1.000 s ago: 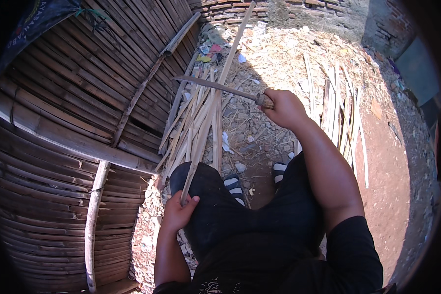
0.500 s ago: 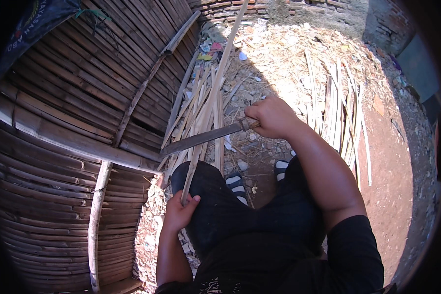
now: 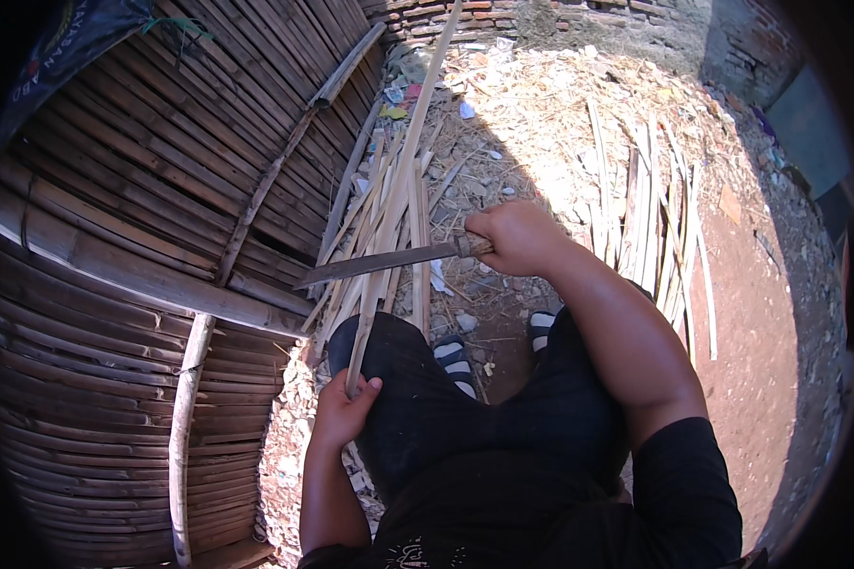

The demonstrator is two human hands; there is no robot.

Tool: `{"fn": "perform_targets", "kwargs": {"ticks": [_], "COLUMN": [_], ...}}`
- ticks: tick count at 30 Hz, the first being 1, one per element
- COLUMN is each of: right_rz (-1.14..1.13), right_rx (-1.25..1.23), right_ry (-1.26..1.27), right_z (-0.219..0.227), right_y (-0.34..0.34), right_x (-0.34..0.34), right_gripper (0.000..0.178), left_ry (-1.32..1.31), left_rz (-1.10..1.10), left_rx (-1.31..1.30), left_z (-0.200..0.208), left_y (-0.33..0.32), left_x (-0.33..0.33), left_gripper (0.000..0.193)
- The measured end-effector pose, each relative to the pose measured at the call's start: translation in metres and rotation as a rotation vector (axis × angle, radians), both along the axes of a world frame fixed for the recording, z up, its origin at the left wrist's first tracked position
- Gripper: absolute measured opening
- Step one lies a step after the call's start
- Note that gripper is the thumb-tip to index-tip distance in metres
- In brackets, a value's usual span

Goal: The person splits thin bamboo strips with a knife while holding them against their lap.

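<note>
My left hand [image 3: 346, 408] is closed round the near end of a long pale bamboo strip [image 3: 413, 137], beside my left thigh. The strip slants up and away over my left knee, toward the brick wall. In my right hand [image 3: 517, 239] is the wooden handle of a machete [image 3: 380, 263], fingers wrapped round it. Its long dark blade points left and lies across the strip, just beyond my knee. Whether the edge touches or bites into the strip I cannot tell.
A bamboo slat wall [image 3: 142, 161] stands close on my left. Pale split strips [image 3: 417, 256] lie on the ground ahead, below the blade. Another bundle of strips [image 3: 650, 209] lies to the right. A brick wall [image 3: 626, 28] closes off the far side. Rubble and shavings cover the ground.
My right hand and the machete have shifted a little left and toward me along the strip. My left hand keeps its hold, almost unmoved.
</note>
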State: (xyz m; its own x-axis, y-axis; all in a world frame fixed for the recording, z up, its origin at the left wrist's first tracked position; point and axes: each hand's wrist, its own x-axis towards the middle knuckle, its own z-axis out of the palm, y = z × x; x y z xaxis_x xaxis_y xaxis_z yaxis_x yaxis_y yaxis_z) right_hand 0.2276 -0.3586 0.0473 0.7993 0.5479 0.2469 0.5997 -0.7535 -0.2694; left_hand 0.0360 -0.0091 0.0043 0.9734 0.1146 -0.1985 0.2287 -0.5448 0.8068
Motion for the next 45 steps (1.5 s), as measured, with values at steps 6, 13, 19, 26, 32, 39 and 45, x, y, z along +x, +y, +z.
{"fn": "perform_targets", "kwargs": {"ticks": [6, 13, 19, 26, 32, 39, 45], "right_rz": [0.139, -0.347, -0.186, 0.175, -0.111, -0.283, 0.156], "right_rx": [-0.059, 0.216, 0.125, -0.046, 0.058, 0.178, -0.036], "right_ry": [-0.055, 0.107, 0.032, -0.06, -0.026, 0.005, -0.083], "right_z": [0.001, 0.007, -0.002, -0.002, 0.003, -0.002, -0.003], "right_y": [0.021, -0.025, -0.019, 0.022, -0.007, -0.02, 0.017], "right_x": [-0.006, 0.014, 0.01, -0.007, 0.005, 0.011, -0.004], "right_gripper": [0.026, 0.03, 0.029, 0.033, 0.029, 0.028, 0.024], "left_ry": [-0.007, 0.032, 0.009, -0.005, 0.008, 0.032, 0.029], "left_rz": [0.019, -0.012, -0.025, 0.005, -0.004, -0.023, -0.024], "left_rx": [-0.023, 0.009, 0.048, 0.062, 0.054, 0.077, 0.119], "left_z": [-0.001, -0.001, -0.001, -0.003, 0.001, 0.009, 0.007], "left_y": [0.001, 0.002, 0.002, 0.005, 0.002, -0.004, -0.006], "left_x": [-0.002, 0.001, 0.0, 0.0, 0.0, 0.003, 0.0], "left_gripper": [0.032, 0.035, 0.036, 0.037, 0.038, 0.039, 0.04]}}
